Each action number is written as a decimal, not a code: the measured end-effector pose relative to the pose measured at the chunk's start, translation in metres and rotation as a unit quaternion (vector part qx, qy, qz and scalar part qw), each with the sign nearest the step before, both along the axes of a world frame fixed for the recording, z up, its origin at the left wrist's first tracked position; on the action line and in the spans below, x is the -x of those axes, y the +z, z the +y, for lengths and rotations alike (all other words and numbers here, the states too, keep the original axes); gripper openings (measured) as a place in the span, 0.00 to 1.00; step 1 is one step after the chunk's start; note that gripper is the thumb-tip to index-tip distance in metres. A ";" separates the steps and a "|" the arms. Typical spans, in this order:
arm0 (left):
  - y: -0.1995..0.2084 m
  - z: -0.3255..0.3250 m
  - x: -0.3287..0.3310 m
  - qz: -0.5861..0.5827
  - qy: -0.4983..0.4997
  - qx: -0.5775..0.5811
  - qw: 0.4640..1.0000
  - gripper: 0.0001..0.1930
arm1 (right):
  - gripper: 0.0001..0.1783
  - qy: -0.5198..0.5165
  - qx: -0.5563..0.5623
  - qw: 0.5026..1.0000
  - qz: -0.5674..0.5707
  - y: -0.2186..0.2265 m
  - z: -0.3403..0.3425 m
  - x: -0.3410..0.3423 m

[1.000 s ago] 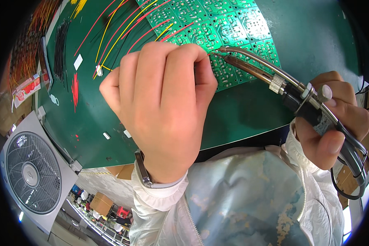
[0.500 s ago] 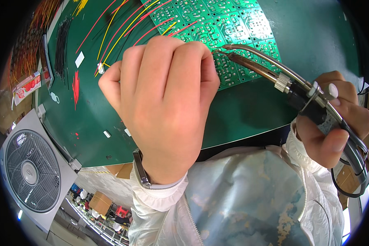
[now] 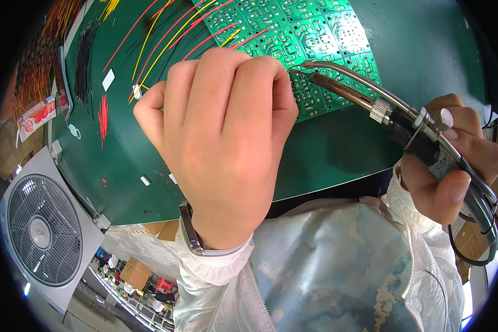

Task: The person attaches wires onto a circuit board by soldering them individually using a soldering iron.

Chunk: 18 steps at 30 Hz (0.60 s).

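Note:
My right hand (image 3: 454,157) grips a soldering iron (image 3: 346,94) with a dark handle, a knurled metal collar and a curved metal tube clamped along it. Its tip and the tube's end meet over a green circuit board panel (image 3: 315,33) dotted with solder joints, just beside my left hand (image 3: 221,116). That hand is closed, back upward, fingers curled down at the panel's near left edge. Its fingertips are hidden, so what they pinch cannot be made out. Red and yellow wires (image 3: 169,41) run from the panel out to the left.
Bundles of black wires (image 3: 83,61) and short red wires (image 3: 103,119) lie on the green tabletop (image 3: 326,160). A white tag (image 3: 108,80) and small white pieces are scattered there. At the table's left edge stands a grey box fan (image 3: 41,229). A cable hangs from the iron at right.
The iron's tip and the board panel have shifted very slightly to the right. Both hands otherwise keep their places and grips.

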<state>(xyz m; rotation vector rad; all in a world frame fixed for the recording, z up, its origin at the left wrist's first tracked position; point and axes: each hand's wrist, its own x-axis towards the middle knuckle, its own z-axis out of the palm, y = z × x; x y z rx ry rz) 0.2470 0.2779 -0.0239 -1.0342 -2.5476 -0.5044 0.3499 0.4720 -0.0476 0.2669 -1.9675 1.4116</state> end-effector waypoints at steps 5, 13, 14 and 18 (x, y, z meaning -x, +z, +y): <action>0.001 0.000 0.000 -0.007 -0.001 0.003 1.000 0.11 | 0.22 0.037 -0.025 0.999 -0.010 0.002 0.005 0.000; 0.003 0.002 -0.001 -0.020 0.000 0.000 1.000 0.11 | 0.23 -0.002 0.009 0.999 -0.038 0.007 -0.005 -0.005; 0.003 0.002 -0.001 -0.018 -0.001 -0.001 1.000 0.11 | 0.23 -0.009 0.013 0.999 -0.044 0.008 -0.007 -0.005; 0.003 0.002 0.000 -0.012 -0.009 0.003 1.000 0.11 | 0.24 -0.018 0.028 0.998 -0.057 0.009 -0.010 -0.005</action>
